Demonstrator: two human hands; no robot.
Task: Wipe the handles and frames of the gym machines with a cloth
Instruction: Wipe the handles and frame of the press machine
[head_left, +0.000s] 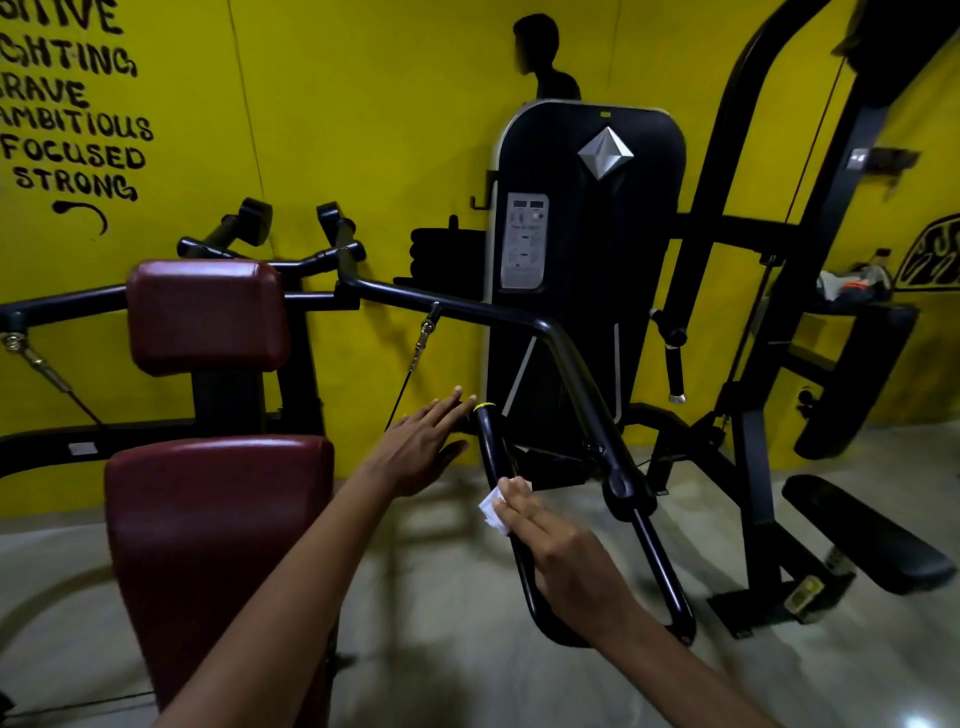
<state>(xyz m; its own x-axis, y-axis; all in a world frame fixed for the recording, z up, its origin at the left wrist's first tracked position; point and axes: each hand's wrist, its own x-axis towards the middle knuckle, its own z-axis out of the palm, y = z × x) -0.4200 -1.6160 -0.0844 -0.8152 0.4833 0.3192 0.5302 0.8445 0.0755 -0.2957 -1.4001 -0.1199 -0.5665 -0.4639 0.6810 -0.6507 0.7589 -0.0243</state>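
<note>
The right hand (561, 551) presses a white cloth (493, 512) with straight fingers on the black handle (491, 447). At ten o'clock from it, the left hand (421, 447) reaches, its grip wide, near the handle top.

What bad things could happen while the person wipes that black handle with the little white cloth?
1. The cloth is small and pressed under straight fingers of the right hand, not gripped, so it might slip off the handle and fall.
2. The left hand reaches open toward the handle's top without grasping it; the handle hangs from a bent arm and might swing when pushed.
3. The cable clip hangs close by, so fingers could brush it.
</note>
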